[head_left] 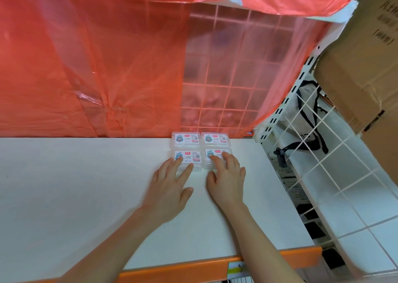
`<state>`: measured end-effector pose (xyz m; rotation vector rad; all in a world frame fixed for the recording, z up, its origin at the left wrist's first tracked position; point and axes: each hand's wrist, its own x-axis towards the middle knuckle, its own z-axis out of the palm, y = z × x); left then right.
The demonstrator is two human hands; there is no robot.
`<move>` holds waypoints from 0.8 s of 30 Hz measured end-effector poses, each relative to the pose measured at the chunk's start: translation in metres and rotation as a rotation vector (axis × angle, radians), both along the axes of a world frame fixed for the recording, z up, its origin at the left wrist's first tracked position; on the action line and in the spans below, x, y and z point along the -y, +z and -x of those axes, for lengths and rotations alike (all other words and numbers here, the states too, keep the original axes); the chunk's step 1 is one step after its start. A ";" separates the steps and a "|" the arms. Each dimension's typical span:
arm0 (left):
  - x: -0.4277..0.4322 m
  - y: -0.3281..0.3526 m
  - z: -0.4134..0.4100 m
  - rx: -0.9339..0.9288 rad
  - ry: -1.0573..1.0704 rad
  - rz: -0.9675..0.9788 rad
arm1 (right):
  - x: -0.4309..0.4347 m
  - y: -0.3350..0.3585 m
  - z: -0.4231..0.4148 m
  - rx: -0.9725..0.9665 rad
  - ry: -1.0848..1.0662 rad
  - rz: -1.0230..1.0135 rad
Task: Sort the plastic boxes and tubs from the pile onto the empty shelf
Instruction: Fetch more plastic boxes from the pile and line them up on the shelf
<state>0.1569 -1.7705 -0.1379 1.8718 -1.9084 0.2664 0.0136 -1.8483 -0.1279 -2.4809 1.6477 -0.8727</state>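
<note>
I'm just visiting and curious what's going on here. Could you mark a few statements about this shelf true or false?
1. Four labelled plastic boxes sit in a square on the white shelf. True.
2. The left hand touches the front-left box. True.
3. The right hand holds a box in the air. False: it rests on the front-right box, which sits on the shelf.
4. A blue sheet hangs behind the shelf. False: the plastic sheet is red.

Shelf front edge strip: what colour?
Orange, running along the front edge strip of the white shelf; head view shows it.
</note>
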 end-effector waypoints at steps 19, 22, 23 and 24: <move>0.003 0.002 0.001 0.041 -0.002 -0.007 | 0.001 0.002 0.001 -0.008 0.034 -0.028; 0.002 0.004 0.002 0.019 -0.004 -0.010 | 0.000 0.004 0.002 -0.009 0.048 -0.045; 0.002 0.004 0.002 0.012 -0.004 -0.012 | 0.000 0.005 0.002 -0.012 0.053 -0.054; 0.001 0.005 0.002 0.009 -0.003 -0.015 | -0.001 0.006 0.002 -0.012 0.055 -0.059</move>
